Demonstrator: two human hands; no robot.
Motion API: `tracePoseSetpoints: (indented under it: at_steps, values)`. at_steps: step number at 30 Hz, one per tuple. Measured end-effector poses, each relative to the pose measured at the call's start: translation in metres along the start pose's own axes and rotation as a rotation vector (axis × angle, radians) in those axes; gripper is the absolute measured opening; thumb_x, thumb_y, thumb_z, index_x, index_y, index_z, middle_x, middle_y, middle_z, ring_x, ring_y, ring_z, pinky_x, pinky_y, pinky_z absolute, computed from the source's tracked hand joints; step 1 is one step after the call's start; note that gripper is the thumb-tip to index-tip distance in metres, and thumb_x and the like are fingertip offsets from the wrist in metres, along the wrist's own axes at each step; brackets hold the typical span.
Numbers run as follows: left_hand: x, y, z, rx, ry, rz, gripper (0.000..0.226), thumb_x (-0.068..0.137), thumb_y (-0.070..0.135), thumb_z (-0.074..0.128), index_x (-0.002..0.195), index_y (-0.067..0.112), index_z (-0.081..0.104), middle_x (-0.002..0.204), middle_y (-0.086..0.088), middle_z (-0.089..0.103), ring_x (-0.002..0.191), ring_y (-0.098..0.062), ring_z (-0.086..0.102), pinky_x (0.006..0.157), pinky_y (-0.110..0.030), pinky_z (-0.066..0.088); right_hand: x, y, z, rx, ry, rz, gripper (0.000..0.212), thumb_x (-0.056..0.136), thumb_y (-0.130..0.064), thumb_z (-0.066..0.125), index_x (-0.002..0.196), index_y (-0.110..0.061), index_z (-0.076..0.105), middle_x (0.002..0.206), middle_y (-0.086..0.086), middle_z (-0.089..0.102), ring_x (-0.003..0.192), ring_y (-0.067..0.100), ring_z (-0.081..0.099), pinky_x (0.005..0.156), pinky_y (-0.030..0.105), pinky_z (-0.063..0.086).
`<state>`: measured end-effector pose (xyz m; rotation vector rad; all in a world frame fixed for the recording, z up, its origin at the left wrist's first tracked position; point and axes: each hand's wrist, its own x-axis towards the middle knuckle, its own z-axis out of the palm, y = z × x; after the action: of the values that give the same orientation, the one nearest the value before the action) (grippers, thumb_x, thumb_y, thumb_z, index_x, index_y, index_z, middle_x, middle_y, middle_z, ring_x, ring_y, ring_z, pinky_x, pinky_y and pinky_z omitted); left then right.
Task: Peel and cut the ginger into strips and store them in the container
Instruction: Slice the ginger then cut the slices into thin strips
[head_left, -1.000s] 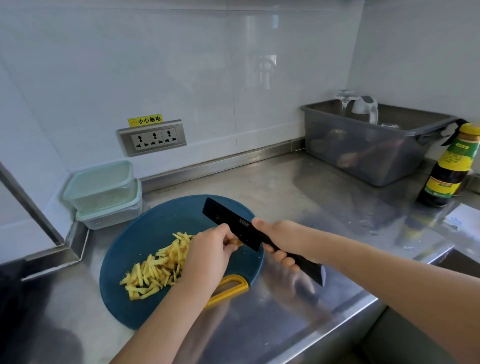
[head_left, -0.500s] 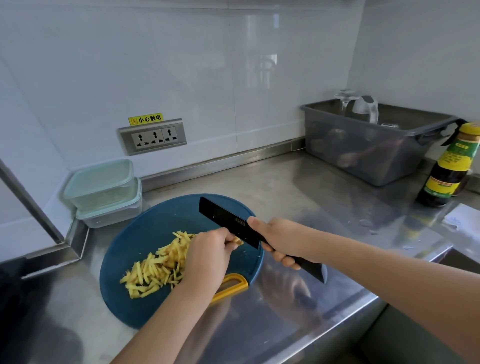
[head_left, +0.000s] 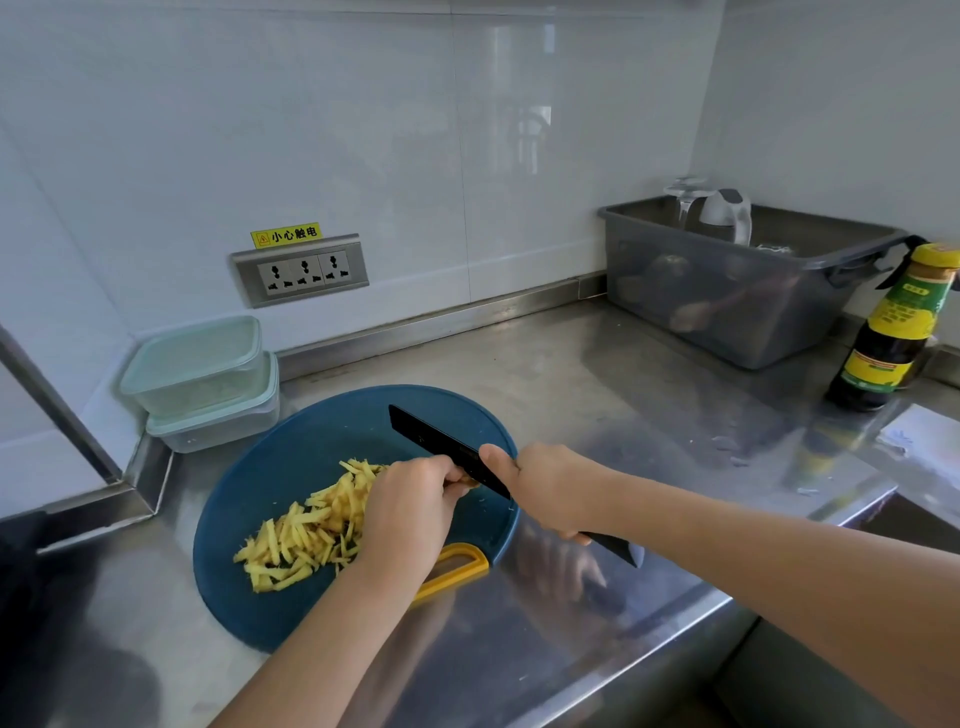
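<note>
Item: my right hand (head_left: 550, 488) gripped the knife (head_left: 441, 447) handle; left hand (head_left: 410, 514) curled on a ginger piece (head_left: 470, 482) (mostly hidden) beside the blade. Strips (head_left: 306, 530) heaped left on the board (head_left: 311, 441).

The left hand (head_left: 410, 512) sits just below the middle of the frame, back upward, knuckles bent, fingers curled down with their tips hidden. The left forearm (head_left: 332, 639) rises from the bottom edge. Just right of it, the right hand (head_left: 545, 486) grips the knife (head_left: 441, 444) by its handle, thumb laid against the blade; the right forearm (head_left: 753, 561) enters from the lower right
</note>
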<state>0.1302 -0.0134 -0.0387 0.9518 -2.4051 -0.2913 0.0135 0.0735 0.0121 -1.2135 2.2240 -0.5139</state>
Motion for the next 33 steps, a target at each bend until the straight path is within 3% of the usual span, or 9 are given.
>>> tracePoseSetpoints:
  at_steps: [3, 7, 10, 13, 15, 19, 23, 33]
  values:
    - [0.0, 0.0, 0.001, 0.0, -0.01, -0.005, 0.016, 0.088, 0.028, 0.064, 0.1, 0.023, 0.073, 0.092, 0.008, 0.073, 0.085, -0.011, 0.067, 0.076, -0.021, 0.05, 0.004, 0.004, 0.002, -0.105, -0.002, -0.077, 0.052, 0.105, -0.045, 0.014, 0.067, -0.017, 0.037, 0.069, 0.003, 0.044, 0.057, 0.012, 0.039, 0.054, 0.021, 0.033]
    - [0.0, 0.001, 0.0, -0.004, -0.009, 0.0, 0.016, 0.089, 0.026, 0.064, 0.101, 0.022, 0.073, 0.094, 0.008, 0.073, 0.086, -0.01, 0.066, 0.075, -0.017, 0.046, 0.006, 0.003, 0.003, -0.131, -0.024, -0.092, 0.052, 0.105, -0.045, 0.015, 0.068, -0.016, 0.037, 0.069, 0.003, 0.044, 0.058, 0.013, 0.04, 0.054, 0.027, 0.035]
    - [0.0, 0.001, -0.001, -0.018, -0.013, -0.009, 0.017, 0.09, 0.026, 0.062, 0.102, 0.023, 0.073, 0.096, 0.009, 0.072, 0.087, -0.009, 0.065, 0.075, -0.014, 0.042, 0.004, 0.004, 0.006, -0.089, -0.025, -0.069, 0.051, 0.106, -0.043, 0.015, 0.067, -0.016, 0.036, 0.069, 0.003, 0.043, 0.058, 0.012, 0.039, 0.068, 0.032, 0.038]
    - [0.001, 0.0, -0.001, -0.028, -0.017, -0.008, 0.015, 0.089, 0.026, 0.064, 0.101, 0.023, 0.073, 0.095, 0.009, 0.072, 0.086, -0.008, 0.065, 0.077, -0.017, 0.046, 0.007, 0.0, 0.006, -0.015, -0.057, 0.053, 0.049, 0.105, -0.045, 0.014, 0.071, -0.018, 0.037, 0.073, 0.006, 0.046, 0.06, 0.015, 0.042, 0.069, 0.032, 0.041]
    - [0.0, 0.0, -0.001, -0.036, -0.01, -0.01, 0.014, 0.088, 0.025, 0.065, 0.099, 0.023, 0.073, 0.093, 0.009, 0.073, 0.084, -0.008, 0.066, 0.074, -0.016, 0.045, 0.01, 0.0, 0.004, 0.061, -0.176, 0.218, 0.043, 0.104, -0.048, 0.016, 0.077, -0.021, 0.036, 0.075, 0.012, 0.046, 0.06, 0.02, 0.043, 0.072, 0.031, 0.043]
    - [-0.003, -0.001, -0.001, -0.045, 0.007, -0.006, 0.015, 0.087, 0.026, 0.066, 0.1, 0.023, 0.073, 0.093, 0.009, 0.072, 0.084, -0.008, 0.066, 0.073, -0.011, 0.04, 0.016, 0.015, -0.006, 0.392, -0.304, 0.314, 0.058, 0.096, -0.066, 0.027, 0.065, -0.018, 0.039, 0.047, -0.002, 0.035, 0.038, 0.013, 0.03, 0.043, 0.022, 0.03]
    - [0.0, -0.002, 0.0, -0.052, 0.014, -0.004, 0.015, 0.086, 0.027, 0.067, 0.098, 0.021, 0.074, 0.09, 0.007, 0.073, 0.079, -0.009, 0.066, 0.071, -0.014, 0.045, 0.014, 0.015, -0.012, 0.383, -0.282, 0.225, 0.059, 0.096, -0.066, 0.028, 0.066, -0.017, 0.042, 0.047, -0.003, 0.036, 0.038, 0.013, 0.03, 0.039, 0.021, 0.03]
    - [-0.002, 0.0, 0.0, -0.034, 0.018, -0.023, 0.018, 0.088, 0.029, 0.065, 0.102, 0.021, 0.073, 0.09, 0.006, 0.073, 0.078, -0.009, 0.065, 0.064, -0.008, 0.035, 0.005, 0.002, -0.016, 0.205, -0.22, 0.169, 0.059, 0.097, -0.065, 0.026, 0.067, -0.015, 0.039, 0.048, 0.0, 0.035, 0.037, 0.014, 0.029, 0.037, 0.02, 0.029]
